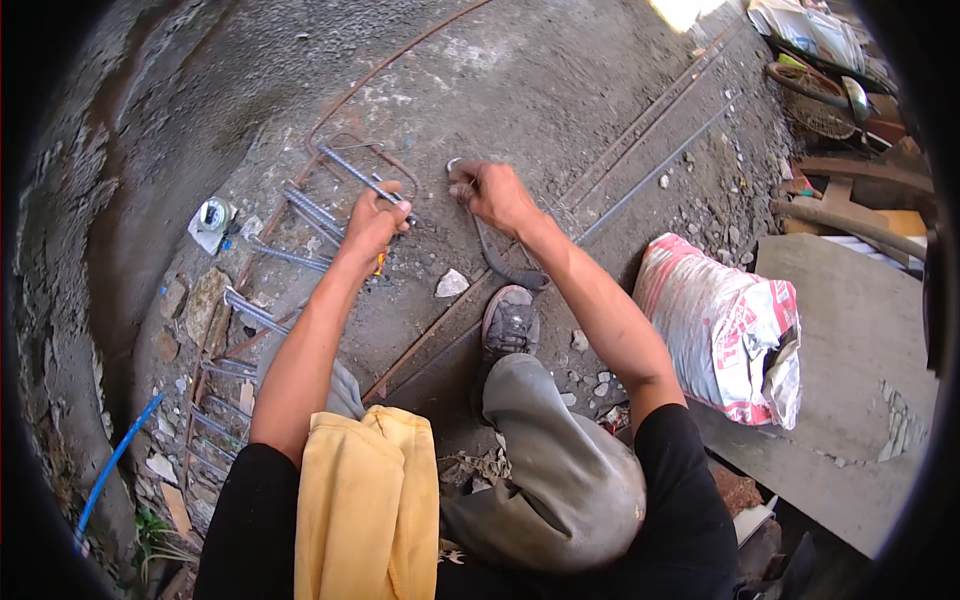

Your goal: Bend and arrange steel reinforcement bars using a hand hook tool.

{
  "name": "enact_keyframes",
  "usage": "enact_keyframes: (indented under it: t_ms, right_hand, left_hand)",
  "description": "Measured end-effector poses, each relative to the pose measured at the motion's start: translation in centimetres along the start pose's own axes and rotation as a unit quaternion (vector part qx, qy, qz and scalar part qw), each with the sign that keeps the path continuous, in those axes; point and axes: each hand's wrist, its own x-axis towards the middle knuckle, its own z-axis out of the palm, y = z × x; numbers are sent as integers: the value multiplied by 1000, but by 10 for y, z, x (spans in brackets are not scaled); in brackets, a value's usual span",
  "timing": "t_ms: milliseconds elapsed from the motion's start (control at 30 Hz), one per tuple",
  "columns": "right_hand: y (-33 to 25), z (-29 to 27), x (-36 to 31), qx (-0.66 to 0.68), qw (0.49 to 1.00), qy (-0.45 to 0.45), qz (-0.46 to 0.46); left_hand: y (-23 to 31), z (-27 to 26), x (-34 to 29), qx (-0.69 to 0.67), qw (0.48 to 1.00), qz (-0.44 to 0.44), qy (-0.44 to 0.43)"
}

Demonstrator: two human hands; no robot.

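My left hand [375,225] is closed around a ribbed steel bar [345,166] at the left of centre. A thin bent steel rod [400,168] loops beside that bar. To the right, my right hand [490,195] is closed with its fingers curled inward; whatever they pinch is hidden. A small pale end [454,163] shows at those fingers. Below hangs or lies a dark, curved thing [515,272] with a thick end near my shoe [511,320]; I cannot tell whether the hand holds it. Several ribbed bars [312,215] lie to the left.
A round, pale-faced object [214,213] sits by the left wall. Long bars [655,172] lie along the ground at the right. A red-and-white sack [690,310] rests beside a grey board [830,350]. A blue pipe [115,462] and stones [208,300] are at the left.
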Motion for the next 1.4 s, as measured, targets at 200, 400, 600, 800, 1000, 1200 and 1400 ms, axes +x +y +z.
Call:
enact_keyframes:
  t_ms: [200,400,600,800,1000,1200,1400]
  right_hand:
    - [80,-91,-36,-78,985,42,149]
    - [77,-65,-50,-95,986,9,133]
    - [62,-76,-38,-163,981,84,68]
    - [-19,-140,-32,167,962,212,51]
    - [-85,-54,-22,303,950,-12,78]
    - [-98,-13,-60,637,725,-149,214]
    - [-106,-27,-63,606,770,-163,114]
  left_hand:
    - [2,5,3,-7,1000,-8,-7]
    - [6,-1,2,-24,1000,1,-18]
    - [3,-4,0,13,999,6,29]
    - [5,-15,-7,155,953,112,235]
    - [69,54,-58,-90,969,222,-57]
    - [69,9,-29,-141,968,176,114]
    - [74,-1,-30,-161,946,280,30]
